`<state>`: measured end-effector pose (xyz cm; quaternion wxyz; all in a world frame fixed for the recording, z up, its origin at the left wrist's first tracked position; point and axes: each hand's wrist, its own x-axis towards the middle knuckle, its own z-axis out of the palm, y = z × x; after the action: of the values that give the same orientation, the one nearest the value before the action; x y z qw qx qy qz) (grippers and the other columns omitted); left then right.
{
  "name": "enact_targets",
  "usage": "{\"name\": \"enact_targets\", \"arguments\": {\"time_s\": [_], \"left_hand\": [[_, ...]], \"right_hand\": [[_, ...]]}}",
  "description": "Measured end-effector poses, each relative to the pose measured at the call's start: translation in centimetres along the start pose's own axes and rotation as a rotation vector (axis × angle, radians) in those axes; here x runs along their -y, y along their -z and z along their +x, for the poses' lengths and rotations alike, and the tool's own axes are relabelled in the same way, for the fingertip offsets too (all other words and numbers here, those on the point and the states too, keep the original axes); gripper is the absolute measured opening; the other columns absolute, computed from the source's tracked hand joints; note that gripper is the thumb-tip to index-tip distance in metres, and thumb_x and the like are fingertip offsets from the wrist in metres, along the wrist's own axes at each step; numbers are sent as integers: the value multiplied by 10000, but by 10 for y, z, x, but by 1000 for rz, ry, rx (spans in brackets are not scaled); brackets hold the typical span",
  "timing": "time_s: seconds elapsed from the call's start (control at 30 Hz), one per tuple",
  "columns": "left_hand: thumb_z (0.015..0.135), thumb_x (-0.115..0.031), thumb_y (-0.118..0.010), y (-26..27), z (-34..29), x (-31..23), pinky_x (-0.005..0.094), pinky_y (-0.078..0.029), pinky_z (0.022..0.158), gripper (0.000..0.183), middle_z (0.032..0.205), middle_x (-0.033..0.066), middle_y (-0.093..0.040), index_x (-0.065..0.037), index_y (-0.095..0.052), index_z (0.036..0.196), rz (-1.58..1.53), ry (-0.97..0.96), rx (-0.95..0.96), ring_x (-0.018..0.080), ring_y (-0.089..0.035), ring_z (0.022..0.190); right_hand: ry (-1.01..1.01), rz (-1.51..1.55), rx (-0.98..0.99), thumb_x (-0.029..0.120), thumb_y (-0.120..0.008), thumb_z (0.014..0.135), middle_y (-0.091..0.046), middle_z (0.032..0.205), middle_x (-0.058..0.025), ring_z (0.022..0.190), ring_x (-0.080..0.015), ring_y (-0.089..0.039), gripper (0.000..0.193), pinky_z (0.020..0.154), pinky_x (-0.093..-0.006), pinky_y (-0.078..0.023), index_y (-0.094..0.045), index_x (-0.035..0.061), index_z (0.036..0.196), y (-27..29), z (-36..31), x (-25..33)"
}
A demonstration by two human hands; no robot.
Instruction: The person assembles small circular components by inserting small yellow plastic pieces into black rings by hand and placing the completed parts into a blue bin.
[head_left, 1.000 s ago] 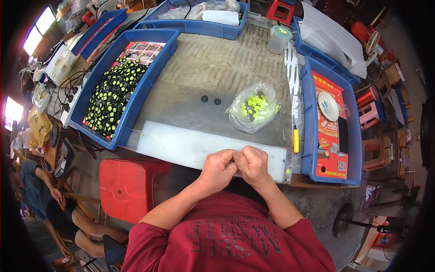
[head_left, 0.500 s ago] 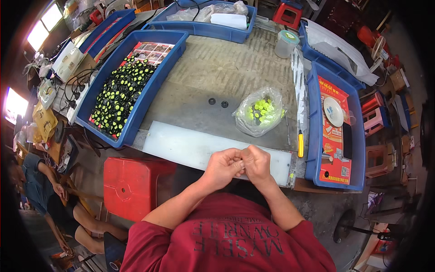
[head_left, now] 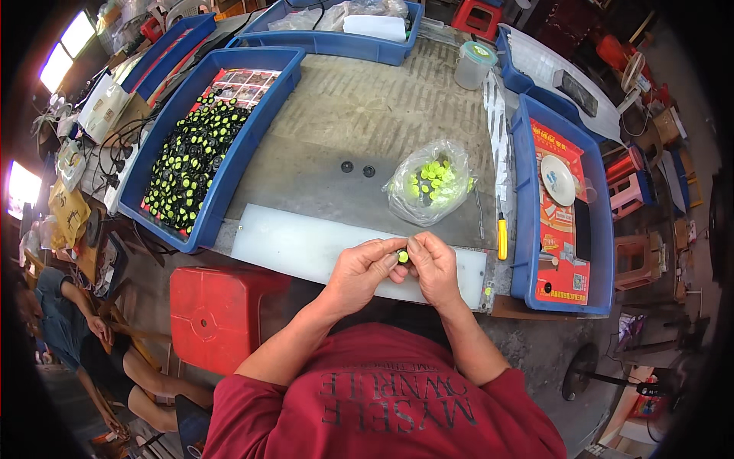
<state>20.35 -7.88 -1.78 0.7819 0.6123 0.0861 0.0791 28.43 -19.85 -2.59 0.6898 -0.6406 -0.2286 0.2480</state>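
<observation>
Close together over the white board (head_left: 287, 239) at the table's near edge, my left hand (head_left: 358, 269) and my right hand (head_left: 435, 269) pinch a small round black piece with a yellow-green centre (head_left: 403, 257) between them. Fingertips cover part of its rim. Just beyond my hands sits a clear plastic bag (head_left: 399, 200), its mouth gathered open, with loose yellow-green discs (head_left: 437, 174) inside. Left of the bag, two black round pieces (head_left: 369, 171) lie on the grey tabletop. Many black pieces with yellow-green centres (head_left: 187, 157) fill the long blue tray (head_left: 260, 122) at the left.
To the right, a blue tray (head_left: 523, 206) holds a white dish (head_left: 558, 180) and a dark phone (head_left: 582, 229). A yellow-handled tool (head_left: 502, 239) lies beside it. Behind stand a lidded clear jar (head_left: 472, 67) and another blue tray (head_left: 329, 47). A red stool (head_left: 206, 310) is at my left; a person (head_left: 69, 314) sits beyond.
My hands have parted slightly and the fingers have shifted, so the black piece with its yellow-green centre now shows between them. The whole view has shifted a little.
</observation>
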Motion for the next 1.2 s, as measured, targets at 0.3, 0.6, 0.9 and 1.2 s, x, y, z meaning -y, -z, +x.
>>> {"name": "enact_targets", "arguments": {"time_s": [0.3, 0.6, 0.9, 1.2], "left_hand": [[862, -75, -448, 0, 0, -6, 252, -472, 702, 274, 860, 109, -583, 57, -486, 1099, -94, 78, 22, 131, -573, 742], [805, -18, -527, -8, 0, 1, 232, -472, 670, 250, 829, 82, -581, 54, -515, 1044, -187, 80, -49, 116, -558, 705], [792, 7, -534, -6, 1, 6, 225, -467, 650, 244, 804, 68, -578, 52, -524, 1031, -146, 68, -102, 110, -550, 689], [836, -60, -492, -5, 1, 9, 238, -481, 645, 237, 839, 91, -584, 56, -518, 1041, -170, 109, -107, 123, -565, 697]], "right_hand": [[-18, 23, -15, 175, -483, 864, -479, 630, 19, 577, -36, -404, 200, 506, -190, -345, -533, 3, 776, -1, 0, -3], [-2, -29, -66, 166, -493, 859, -490, 604, 11, 563, -34, -417, 196, 489, -195, -356, -521, 5, 752, -3, -1, -9], [44, -157, -39, 151, -503, 847, -494, 577, -4, 544, -43, -426, 198, 474, -208, -359, -509, -2, 722, 3, -2, -3], [81, -195, -59, 120, -505, 837, -482, 557, -7, 528, -47, -409, 183, 459, -211, -344, -499, -1, 700, 1, -4, -6]]}}
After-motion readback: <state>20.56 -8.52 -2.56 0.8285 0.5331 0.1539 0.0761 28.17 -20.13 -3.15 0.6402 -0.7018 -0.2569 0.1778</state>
